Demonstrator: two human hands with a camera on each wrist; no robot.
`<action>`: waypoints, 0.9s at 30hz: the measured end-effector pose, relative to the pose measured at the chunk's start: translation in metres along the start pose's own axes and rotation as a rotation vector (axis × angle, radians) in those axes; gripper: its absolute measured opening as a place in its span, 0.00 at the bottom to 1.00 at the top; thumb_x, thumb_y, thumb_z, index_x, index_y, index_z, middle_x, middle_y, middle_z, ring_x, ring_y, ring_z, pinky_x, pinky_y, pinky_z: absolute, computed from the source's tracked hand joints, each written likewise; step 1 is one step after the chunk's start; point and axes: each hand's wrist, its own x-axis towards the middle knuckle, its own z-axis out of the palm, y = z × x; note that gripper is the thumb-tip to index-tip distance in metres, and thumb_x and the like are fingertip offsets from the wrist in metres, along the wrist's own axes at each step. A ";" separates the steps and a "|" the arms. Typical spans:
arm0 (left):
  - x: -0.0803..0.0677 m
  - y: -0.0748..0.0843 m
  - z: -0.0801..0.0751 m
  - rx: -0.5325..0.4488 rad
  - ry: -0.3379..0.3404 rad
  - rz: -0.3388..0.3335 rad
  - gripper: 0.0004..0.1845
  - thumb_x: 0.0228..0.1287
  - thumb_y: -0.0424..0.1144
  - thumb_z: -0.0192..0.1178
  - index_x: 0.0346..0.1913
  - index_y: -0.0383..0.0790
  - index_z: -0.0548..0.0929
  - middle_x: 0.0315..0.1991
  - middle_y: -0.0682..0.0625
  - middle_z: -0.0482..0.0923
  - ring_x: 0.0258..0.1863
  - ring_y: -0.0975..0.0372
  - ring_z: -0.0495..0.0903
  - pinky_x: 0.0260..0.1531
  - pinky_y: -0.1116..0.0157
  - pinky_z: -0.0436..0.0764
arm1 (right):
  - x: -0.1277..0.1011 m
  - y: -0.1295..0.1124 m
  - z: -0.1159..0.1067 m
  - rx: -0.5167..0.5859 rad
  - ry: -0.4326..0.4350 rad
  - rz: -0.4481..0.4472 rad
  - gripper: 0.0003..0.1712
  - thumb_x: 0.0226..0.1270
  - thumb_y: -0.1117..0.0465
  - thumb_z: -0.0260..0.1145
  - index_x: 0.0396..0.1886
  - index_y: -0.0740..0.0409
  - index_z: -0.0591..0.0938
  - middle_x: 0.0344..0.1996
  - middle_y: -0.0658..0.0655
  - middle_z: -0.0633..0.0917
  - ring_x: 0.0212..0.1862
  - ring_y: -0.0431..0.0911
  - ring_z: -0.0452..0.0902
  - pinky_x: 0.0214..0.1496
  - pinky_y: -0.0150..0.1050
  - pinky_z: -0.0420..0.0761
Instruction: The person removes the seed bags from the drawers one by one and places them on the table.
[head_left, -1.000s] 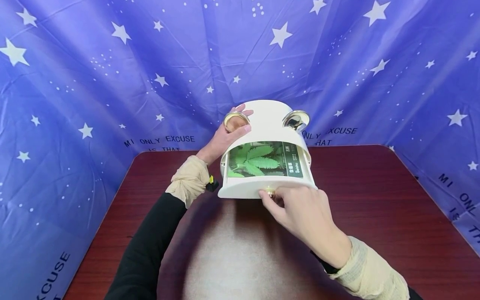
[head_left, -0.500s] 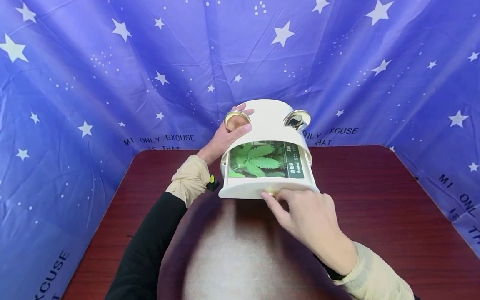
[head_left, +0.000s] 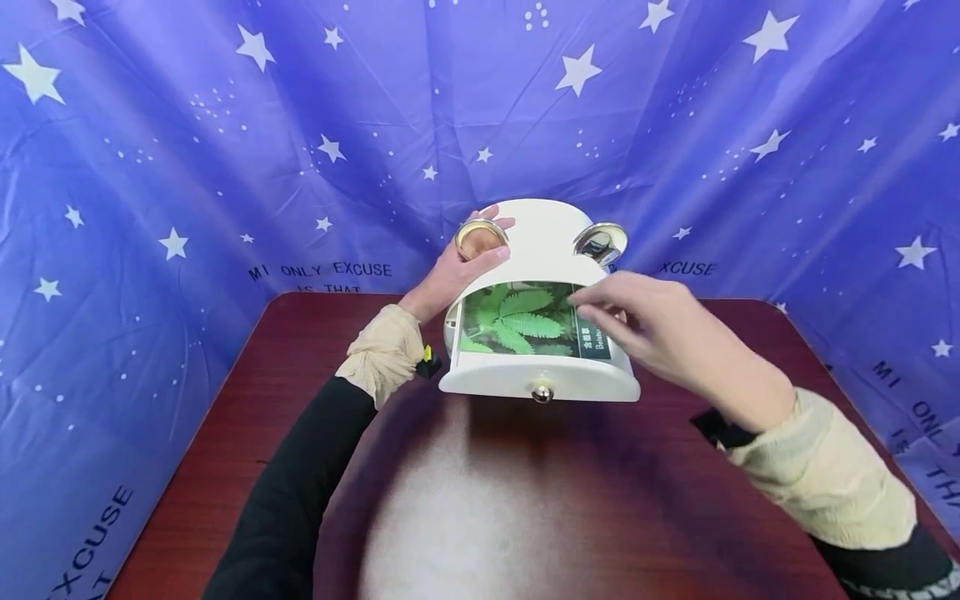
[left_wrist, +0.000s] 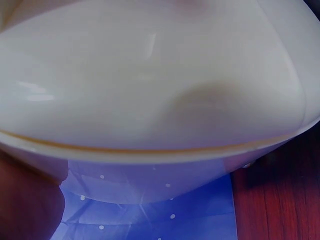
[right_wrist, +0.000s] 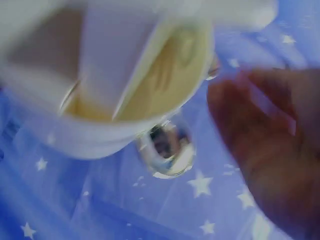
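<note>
A white storage box (head_left: pixel 540 229) with two gold ears stands toward the back of the table, its drawer (head_left: pixel 487 379) pulled out toward me. My left hand (head_left: pixel 450 271) holds the box by its left side, fingers and thumb on either side of the left gold ear (head_left: pixel 480 240). Inside the drawer lies a packet (head_left: pixel 517 321) with a green leaf picture. My right hand (head_left: pixel 660 325) is over the packet's right edge, thumb and index finger slightly apart. The gold knob (head_left: pixel 542 393) on the drawer front is free. In the left wrist view the box's white wall (left_wrist: pixel 145 90) fills most of the picture.
The dark red table (head_left: pixel 675 500) carries a bright glare patch in front of the box. Behind and at the sides hangs a blue curtain (head_left: pixel 420 100) with white stars and lettering. The right gold ear (head_left: pixel 602 243) sits just beyond my right fingers.
My right hand has let go of the drawer knob and moved up and right to the packet's edge. The drawer stays out, and the left hand keeps its hold on the box.
</note>
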 end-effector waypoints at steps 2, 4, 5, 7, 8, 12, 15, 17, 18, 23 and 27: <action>-0.001 -0.002 0.000 -0.001 -0.003 -0.003 0.38 0.71 0.36 0.58 0.80 0.46 0.55 0.76 0.48 0.69 0.78 0.60 0.64 0.82 0.65 0.52 | 0.006 0.013 0.005 0.087 -0.180 -0.047 0.18 0.60 0.69 0.73 0.51 0.56 0.88 0.44 0.51 0.92 0.44 0.42 0.87 0.46 0.34 0.85; -0.001 -0.004 0.001 -0.017 -0.007 -0.005 0.38 0.71 0.35 0.58 0.80 0.46 0.55 0.76 0.47 0.69 0.77 0.58 0.65 0.81 0.64 0.55 | 0.010 0.022 0.011 0.149 -0.366 -0.039 0.22 0.63 0.66 0.73 0.58 0.56 0.86 0.55 0.54 0.89 0.58 0.49 0.86 0.57 0.45 0.85; -0.001 -0.005 0.001 -0.025 -0.012 -0.005 0.38 0.71 0.34 0.57 0.80 0.45 0.55 0.76 0.46 0.68 0.77 0.57 0.66 0.81 0.63 0.57 | 0.012 0.025 0.015 0.163 -0.453 -0.017 0.24 0.65 0.63 0.72 0.62 0.55 0.84 0.60 0.55 0.87 0.63 0.51 0.83 0.61 0.49 0.83; -0.001 -0.005 0.002 -0.033 -0.017 -0.002 0.38 0.71 0.34 0.58 0.80 0.45 0.55 0.76 0.46 0.68 0.77 0.57 0.66 0.80 0.63 0.59 | 0.015 0.028 0.020 0.173 -0.599 0.047 0.29 0.69 0.56 0.70 0.69 0.50 0.78 0.69 0.57 0.80 0.72 0.55 0.74 0.69 0.55 0.77; -0.001 -0.005 0.003 -0.038 -0.020 -0.002 0.38 0.71 0.34 0.57 0.80 0.45 0.55 0.76 0.46 0.68 0.77 0.56 0.66 0.80 0.63 0.59 | 0.016 0.029 0.023 0.172 -0.651 0.070 0.32 0.69 0.52 0.70 0.72 0.48 0.75 0.72 0.57 0.76 0.75 0.56 0.70 0.72 0.57 0.74; -0.001 -0.006 0.004 -0.050 -0.029 0.002 0.38 0.71 0.34 0.57 0.80 0.46 0.55 0.76 0.46 0.67 0.77 0.57 0.65 0.80 0.64 0.60 | 0.020 0.032 0.028 0.157 -0.745 0.115 0.42 0.66 0.42 0.70 0.77 0.42 0.68 0.79 0.59 0.64 0.81 0.58 0.57 0.78 0.61 0.65; -0.001 -0.005 0.004 -0.054 -0.030 0.007 0.38 0.71 0.34 0.57 0.80 0.45 0.54 0.76 0.46 0.67 0.77 0.57 0.65 0.80 0.63 0.60 | 0.022 0.034 0.030 0.141 -0.758 0.110 0.45 0.63 0.40 0.72 0.78 0.41 0.66 0.81 0.62 0.60 0.82 0.60 0.53 0.78 0.62 0.63; -0.001 -0.005 0.004 -0.053 -0.029 0.009 0.38 0.71 0.34 0.57 0.80 0.45 0.55 0.76 0.46 0.68 0.77 0.57 0.65 0.80 0.62 0.60 | 0.023 0.036 0.032 0.131 -0.773 0.114 0.47 0.62 0.39 0.72 0.79 0.42 0.65 0.81 0.64 0.57 0.82 0.61 0.51 0.78 0.63 0.64; -0.001 -0.004 0.003 -0.053 -0.028 0.011 0.38 0.71 0.34 0.57 0.80 0.45 0.55 0.76 0.46 0.68 0.77 0.57 0.65 0.80 0.63 0.61 | 0.023 0.037 0.033 0.127 -0.781 0.117 0.48 0.62 0.39 0.72 0.79 0.42 0.64 0.82 0.64 0.56 0.83 0.62 0.50 0.78 0.63 0.63; 0.001 -0.004 0.002 -0.058 -0.019 0.016 0.38 0.70 0.33 0.57 0.80 0.44 0.55 0.76 0.45 0.68 0.77 0.57 0.66 0.79 0.63 0.61 | 0.024 0.040 0.037 0.110 -0.797 0.133 0.49 0.62 0.38 0.71 0.79 0.42 0.63 0.83 0.63 0.54 0.83 0.61 0.49 0.78 0.62 0.63; 0.001 -0.004 0.000 -0.089 -0.011 0.014 0.38 0.71 0.31 0.56 0.80 0.44 0.55 0.76 0.44 0.67 0.77 0.56 0.65 0.79 0.63 0.62 | 0.027 0.041 0.038 0.104 -0.777 0.124 0.43 0.65 0.41 0.70 0.77 0.43 0.67 0.82 0.61 0.58 0.82 0.59 0.53 0.78 0.60 0.65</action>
